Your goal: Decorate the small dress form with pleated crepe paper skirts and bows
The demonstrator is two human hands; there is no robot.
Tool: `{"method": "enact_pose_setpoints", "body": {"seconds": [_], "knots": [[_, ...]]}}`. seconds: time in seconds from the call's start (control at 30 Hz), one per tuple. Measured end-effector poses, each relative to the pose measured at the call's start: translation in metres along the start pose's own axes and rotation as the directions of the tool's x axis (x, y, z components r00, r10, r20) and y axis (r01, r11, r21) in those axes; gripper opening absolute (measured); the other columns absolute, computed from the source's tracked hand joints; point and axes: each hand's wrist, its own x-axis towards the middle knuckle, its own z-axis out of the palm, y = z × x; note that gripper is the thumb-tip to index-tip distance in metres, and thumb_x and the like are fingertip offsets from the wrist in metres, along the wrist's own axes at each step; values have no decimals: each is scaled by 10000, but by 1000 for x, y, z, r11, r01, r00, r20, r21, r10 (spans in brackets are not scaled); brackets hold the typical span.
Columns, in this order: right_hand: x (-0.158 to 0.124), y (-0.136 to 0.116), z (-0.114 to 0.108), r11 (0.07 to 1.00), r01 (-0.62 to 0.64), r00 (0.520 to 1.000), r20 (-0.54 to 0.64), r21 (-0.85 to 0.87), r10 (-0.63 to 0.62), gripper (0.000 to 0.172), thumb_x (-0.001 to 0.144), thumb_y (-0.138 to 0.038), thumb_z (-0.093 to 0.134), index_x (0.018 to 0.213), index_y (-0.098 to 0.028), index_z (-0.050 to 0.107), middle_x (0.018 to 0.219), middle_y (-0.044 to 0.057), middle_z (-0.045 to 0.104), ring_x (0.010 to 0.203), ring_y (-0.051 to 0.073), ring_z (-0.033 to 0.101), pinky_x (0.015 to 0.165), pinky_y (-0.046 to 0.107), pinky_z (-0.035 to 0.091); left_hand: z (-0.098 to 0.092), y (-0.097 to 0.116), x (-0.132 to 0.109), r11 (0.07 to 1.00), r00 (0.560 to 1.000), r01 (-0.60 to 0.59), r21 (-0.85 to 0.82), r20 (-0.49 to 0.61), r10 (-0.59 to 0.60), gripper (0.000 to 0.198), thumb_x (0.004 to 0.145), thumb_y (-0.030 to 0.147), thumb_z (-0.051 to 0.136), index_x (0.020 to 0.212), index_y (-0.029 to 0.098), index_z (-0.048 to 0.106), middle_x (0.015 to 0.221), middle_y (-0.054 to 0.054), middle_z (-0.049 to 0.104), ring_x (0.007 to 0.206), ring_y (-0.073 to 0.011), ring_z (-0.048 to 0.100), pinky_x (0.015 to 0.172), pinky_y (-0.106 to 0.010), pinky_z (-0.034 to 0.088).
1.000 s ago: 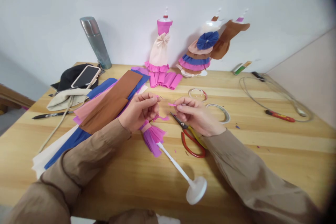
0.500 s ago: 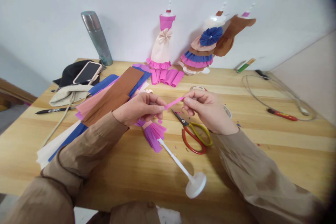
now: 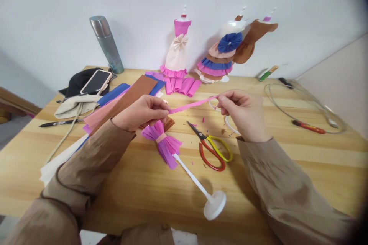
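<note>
A thin pink paper strip [image 3: 189, 105] is stretched taut between my two hands above the wooden table [image 3: 287, 168]. My left hand [image 3: 140, 113] pinches its left end with closed fingers. My right hand [image 3: 244, 113] pinches the right end, also closed. Just below my left hand lies a small white mannequin stand [image 3: 201, 189] on its side, dressed in a purple and pink crepe skirt [image 3: 163, 141] tied with a peach band. Red and yellow scissors [image 3: 211, 147] lie open between my hands.
Sheets of brown, blue, pink and white crepe paper [image 3: 120, 101] lie at the left. Behind stand two dressed mannequins [image 3: 178, 48] [image 3: 227, 51], a steel flask [image 3: 106, 44], a phone [image 3: 96, 81] on bags, tape rolls [image 3: 214, 104], a pen [image 3: 57, 123], cable [image 3: 299, 99] and a red tool [image 3: 309, 126].
My hands have drawn apart, the right one moving right and up, and the pink strip has lengthened from a short stub to a long taut band. The skirt now shows below my left hand.
</note>
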Motion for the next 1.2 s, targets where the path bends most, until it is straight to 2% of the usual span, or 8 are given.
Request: {"method": "enact_pose_setpoints", "body": {"seconds": [0.23,0.43,0.53,0.6,0.67,0.73,0.9,1.2], "knots": [[2,-6,-2,1000,11,997,-76,13,-10,129,755,-215,663,632,-196,630,554,-6,606,448,83,494,454,225,406,-2,4,-1,936,998,14,351,-68,10,148,737,279,683,720,133,698,515,27,537,416,-68,422,428,-206,315],[-11,-17,-1,993,115,993,26,-32,-115,82,776,-211,639,702,-192,672,595,-11,628,462,88,515,449,221,424,-3,13,-9,700,954,-73,711,-154,256,218,790,308,622,708,129,716,624,-12,634,585,-109,518,536,-217,370],[-26,-33,3,961,266,947,205,-72,-247,88,802,-196,635,740,-197,697,645,-4,664,490,96,537,468,235,426,13,10,-10,837,903,-271,475,-175,392,269,795,297,634,979,118,717,865,-58,703,609,-93,530,555,-220,412],[-34,-42,6,921,385,885,311,-67,-347,103,815,-182,629,753,-203,709,646,-5,667,521,105,559,501,247,437,28,6,-8,919,934,-348,186,-15,357,379,777,290,665,1123,135,660,1060,-89,688,594,-70,533,550,-222,442],[-39,-48,9,894,446,846,349,-48,-404,122,825,-173,617,764,-209,717,643,-4,669,550,114,578,533,256,452,41,-1,-4,956,939,-289,-41,180,292,351,743,303,714,1042,126,662,965,-69,688,577,-66,540,524,-208,445],[-39,-47,9,906,420,871,305,-51,-386,127,822,-172,613,762,-211,718,645,-1,671,549,116,581,528,258,456,47,-7,0,979,925,-159,-127,327,193,243,783,308,689,920,110,668,787,-36,674,523,-58,521,482,-190,412],[-31,-38,9,984,178,979,96,22,-180,91,796,-202,624,731,-197,687,636,0,660,466,96,531,446,240,440,41,-12,2,985,914,-48,-167,391,111,185,806,277,687,751,102,655,485,43,532,419,-37,425,421,-163,300],[-30,-30,17,991,133,971,196,19,-134,106,779,-253,647,713,-177,680,631,8,626,507,104,508,459,244,407,49,-26,7,955,895,67,-290,440,71,349,740,420,766,888,112,695,560,38,578,395,-36,455,378,-168,267]]}}
